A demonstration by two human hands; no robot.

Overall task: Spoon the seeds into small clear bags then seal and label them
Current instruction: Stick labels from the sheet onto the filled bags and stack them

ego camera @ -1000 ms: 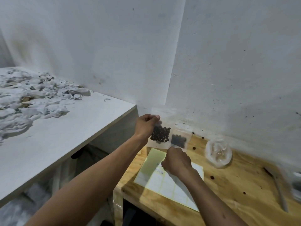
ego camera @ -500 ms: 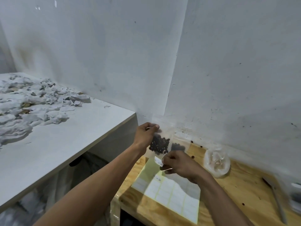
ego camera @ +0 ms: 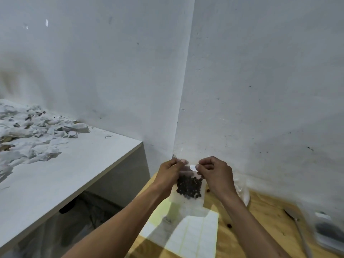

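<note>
- Head view showed our left hand (ego camera: 170,172) pinching the top left edge of the small clear bag (ego camera: 188,190), held upright above the far left part of the wooden table (ego camera: 264,211).
- Dark seeds (ego camera: 189,186) sat low in the bag.
- Our right hand (ego camera: 214,173) pinched a small white label (ego camera: 193,167) between thumb and fingers.
- The label lay just beside the bag's upper right edge, its long axis roughly level; we judged the right hand nearer and pressing it on as the coming move.
- The label sheet (ego camera: 191,233) lay flat on the table, nearer to us, below the bag.
</note>
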